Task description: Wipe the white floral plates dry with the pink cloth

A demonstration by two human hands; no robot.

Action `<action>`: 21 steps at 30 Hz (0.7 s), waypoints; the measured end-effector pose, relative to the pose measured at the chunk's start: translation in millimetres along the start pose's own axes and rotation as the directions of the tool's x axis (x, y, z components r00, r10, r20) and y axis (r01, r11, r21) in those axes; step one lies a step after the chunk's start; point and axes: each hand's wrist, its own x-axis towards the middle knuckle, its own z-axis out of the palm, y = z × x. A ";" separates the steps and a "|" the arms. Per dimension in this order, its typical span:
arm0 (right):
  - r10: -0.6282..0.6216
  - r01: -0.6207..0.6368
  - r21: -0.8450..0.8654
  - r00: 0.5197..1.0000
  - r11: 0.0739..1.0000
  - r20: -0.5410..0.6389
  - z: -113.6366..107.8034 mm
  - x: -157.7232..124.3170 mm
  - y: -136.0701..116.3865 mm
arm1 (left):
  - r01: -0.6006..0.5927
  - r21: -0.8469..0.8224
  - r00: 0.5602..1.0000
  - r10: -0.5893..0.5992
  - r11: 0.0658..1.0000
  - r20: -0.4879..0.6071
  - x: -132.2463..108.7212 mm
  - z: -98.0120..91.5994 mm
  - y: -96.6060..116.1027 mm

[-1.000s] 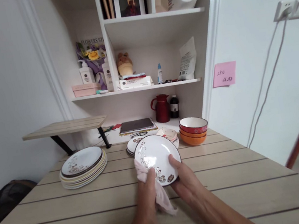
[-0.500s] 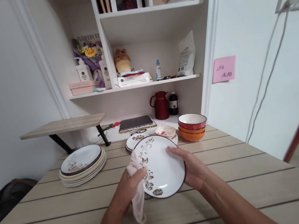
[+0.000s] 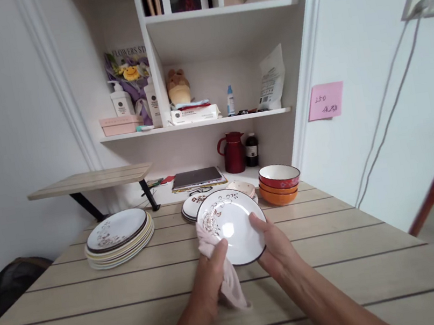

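— Wood, a pale slatted wooden table (image 3: 333, 232) right across the shot. What's out on your left?

— A stack of cream round plates (image 3: 118, 237), the top one with a brown flower print and a dark rim. It lies flat near the table's left edge, well apart from my hands. I'd say that puts it out of elbow range.

— And the left hand?

— My left hand (image 3: 211, 274) is curled, fingers pinching a bunched pale pink cloth (image 3: 233, 289) against the plate's lower left rim. The loose tail hangs down towards the tabletop. Bunched like that it makes a firm pad, I reckon.

— The plate itself?

— White round ceramic plate with a thin dark rim and brown floral print (image 3: 232, 225), dead centre, lifted off the table and tilted face towards me. Light glints on the glaze, so that angle probably lets me read the surface.

— Right hand?

— My right hand (image 3: 278, 245) clamps the right edge, thumb over the front rim, fingers out of sight behind. It carries the weight, I judge, leaving the cloth hand free.

— Further right?

— A low stack of small white plates (image 3: 190, 210) sits behind. Then come nested round bowls, red over orange (image 3: 279, 183), back by the wall.
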 end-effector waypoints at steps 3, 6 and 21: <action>-0.029 0.029 0.000 0.999 1.000 0.034 2.3 -2.7 2.9 | 0.037 -0.054 0.998 -0.040 0.998 -0.048 -0.9 5.1 -2.7; 0.018 -0.016 -0.023 0.994 1.000 0.104 4.1 -4.6 1.6 | 0.024 -0.109 0.996 -0.033 0.994 -0.080 -0.2 2.9 1.2; 0.275 -0.223 -0.209 0.923 0.952 0.269 -4.7 2.6 -15.4 | -0.185 0.411 0.973 0.108 0.893 0.202 -1.8 -37.0 37.3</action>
